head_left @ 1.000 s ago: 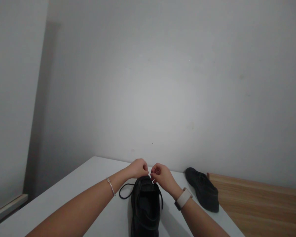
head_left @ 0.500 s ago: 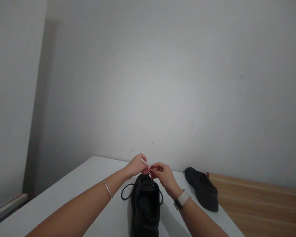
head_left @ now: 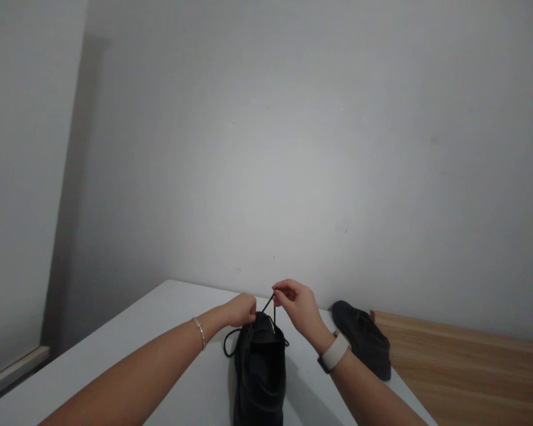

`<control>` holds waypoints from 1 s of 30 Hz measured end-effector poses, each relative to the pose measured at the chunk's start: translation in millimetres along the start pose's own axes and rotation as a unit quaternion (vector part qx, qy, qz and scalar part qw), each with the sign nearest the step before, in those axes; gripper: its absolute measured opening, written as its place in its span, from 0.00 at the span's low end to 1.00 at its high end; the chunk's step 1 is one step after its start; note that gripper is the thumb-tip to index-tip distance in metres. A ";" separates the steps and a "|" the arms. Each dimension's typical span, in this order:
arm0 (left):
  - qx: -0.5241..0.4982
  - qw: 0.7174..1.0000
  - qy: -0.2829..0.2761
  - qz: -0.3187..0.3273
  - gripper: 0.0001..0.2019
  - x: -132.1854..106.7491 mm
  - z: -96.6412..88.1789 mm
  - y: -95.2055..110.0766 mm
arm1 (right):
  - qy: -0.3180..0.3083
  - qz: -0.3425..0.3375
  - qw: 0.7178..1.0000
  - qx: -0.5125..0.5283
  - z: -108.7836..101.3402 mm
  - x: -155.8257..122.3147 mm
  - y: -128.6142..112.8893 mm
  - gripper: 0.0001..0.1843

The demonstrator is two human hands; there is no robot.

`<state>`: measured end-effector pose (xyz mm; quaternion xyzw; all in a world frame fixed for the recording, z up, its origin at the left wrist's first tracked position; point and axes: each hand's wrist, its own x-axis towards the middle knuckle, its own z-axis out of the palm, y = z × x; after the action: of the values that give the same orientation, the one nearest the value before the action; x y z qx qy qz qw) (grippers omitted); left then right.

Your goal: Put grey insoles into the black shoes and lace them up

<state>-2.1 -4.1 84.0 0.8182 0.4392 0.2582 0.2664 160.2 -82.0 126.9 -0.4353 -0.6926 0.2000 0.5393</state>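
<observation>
A black lace-up shoe (head_left: 260,373) stands on the white bench (head_left: 160,331), heel toward the person and toe pointing at the wall, its dark opening facing up. Its thin black lace (head_left: 269,305) rises taut from the front of the shoe. The right hand (head_left: 295,305) pinches the top of this lace between thumb and fingers, raised just above the shoe's toe end. The left hand (head_left: 242,309) is closed against the shoe's front left side, seemingly gripping lace there, though the grip itself is hidden. A slack loop of lace (head_left: 230,343) lies on the bench just left of the shoe.

A second black shoe (head_left: 362,346) lies near the bench's right edge, well apart from the first, beside a wooden surface (head_left: 471,367). Bare bench stretches to the left of the shoe. The bench's far edge meets the plain grey wall (head_left: 293,148) just beyond the hands.
</observation>
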 end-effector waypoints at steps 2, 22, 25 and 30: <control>-0.030 0.999 0.016 0.001 0.04 4.6 -5.7 3.7 | 0.005 -0.017 1.000 -0.010 -6.6 2.5 -12.3 0.09; -0.257 0.959 -0.122 0.011 0.15 -0.2 8.4 14.2 | 0.150 -0.211 0.965 -0.030 -49.9 -3.0 -121.7 0.08; -0.274 0.951 -0.140 0.019 0.25 -7.4 8.4 14.7 | 0.198 -0.245 0.949 -0.009 -54.7 0.0 -133.8 0.08; -0.272 0.943 -0.182 0.062 0.40 -23.7 -0.3 12.5 | 0.193 -0.234 0.953 0.010 -53.1 4.9 -137.0 0.08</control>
<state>-6.5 -30.3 87.9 0.7732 0.2445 0.2309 0.5376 155.9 -162.4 250.0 -0.2858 -0.6560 -0.0129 0.6984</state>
